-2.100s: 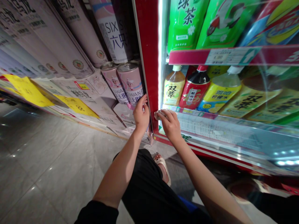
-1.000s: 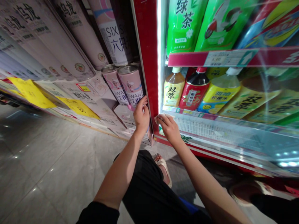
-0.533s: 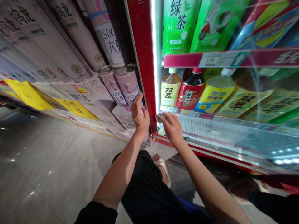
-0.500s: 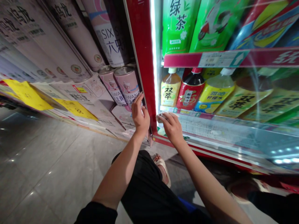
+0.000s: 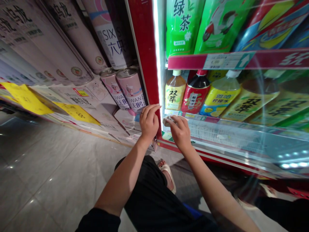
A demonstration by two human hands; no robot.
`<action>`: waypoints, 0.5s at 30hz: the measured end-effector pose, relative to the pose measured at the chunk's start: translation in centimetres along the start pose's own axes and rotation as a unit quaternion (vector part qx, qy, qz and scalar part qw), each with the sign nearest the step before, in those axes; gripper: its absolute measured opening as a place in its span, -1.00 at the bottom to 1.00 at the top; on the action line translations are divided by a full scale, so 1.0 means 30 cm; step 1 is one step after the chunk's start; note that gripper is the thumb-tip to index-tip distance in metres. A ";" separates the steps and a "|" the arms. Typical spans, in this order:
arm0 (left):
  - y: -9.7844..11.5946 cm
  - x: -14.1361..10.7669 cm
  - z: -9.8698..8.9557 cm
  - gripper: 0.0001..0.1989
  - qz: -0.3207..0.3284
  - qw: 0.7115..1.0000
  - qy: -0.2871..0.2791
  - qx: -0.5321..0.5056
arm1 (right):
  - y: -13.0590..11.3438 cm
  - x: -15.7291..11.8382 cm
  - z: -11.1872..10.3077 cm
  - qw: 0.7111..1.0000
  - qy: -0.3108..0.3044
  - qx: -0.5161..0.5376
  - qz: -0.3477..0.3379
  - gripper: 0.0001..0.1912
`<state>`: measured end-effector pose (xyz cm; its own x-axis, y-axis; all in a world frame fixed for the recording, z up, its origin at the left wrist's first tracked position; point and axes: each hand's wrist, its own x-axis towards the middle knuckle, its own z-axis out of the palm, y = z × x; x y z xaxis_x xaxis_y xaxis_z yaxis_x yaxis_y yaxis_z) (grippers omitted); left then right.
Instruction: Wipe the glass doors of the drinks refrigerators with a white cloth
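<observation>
Crumpled white cloth [image 5: 167, 121] sits bunched under the curled fingers of the right hand [image 5: 180, 133], closed on it, with the wad poking out on the left side of the grip and lying along the glass front of the drinks cooler [image 5: 241, 145]. The left hand [image 5: 149, 122] is just left of that grip, half-open with nothing visible in it, its fingers reaching across the red door frame [image 5: 143, 54], so the right hand is nearer the cloth.
</observation>
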<state>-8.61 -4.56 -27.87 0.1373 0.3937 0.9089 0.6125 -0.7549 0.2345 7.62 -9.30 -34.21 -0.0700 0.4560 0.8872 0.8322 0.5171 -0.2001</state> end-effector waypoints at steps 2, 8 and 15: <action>0.001 -0.004 0.000 -0.57 -0.004 1.000 -0.012 0.008 | -0.002 -0.009 0.002 1.000 -0.009 0.006 0.008 -0.60; 0.006 -0.010 -0.005 -0.58 -0.001 0.999 -0.027 0.033 | -0.002 -0.014 0.001 1.000 -0.008 0.019 0.020 -0.60; 0.009 -0.009 -0.002 -0.60 0.021 0.997 -0.064 0.024 | -0.004 -0.001 -0.008 0.999 0.006 0.028 0.028 -0.58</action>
<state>-8.52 -4.89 -28.04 0.2609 0.4278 0.8654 0.6394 -0.7482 0.1771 7.67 -9.56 -34.13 -0.0174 0.4771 0.8787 0.8024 0.5310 -0.2725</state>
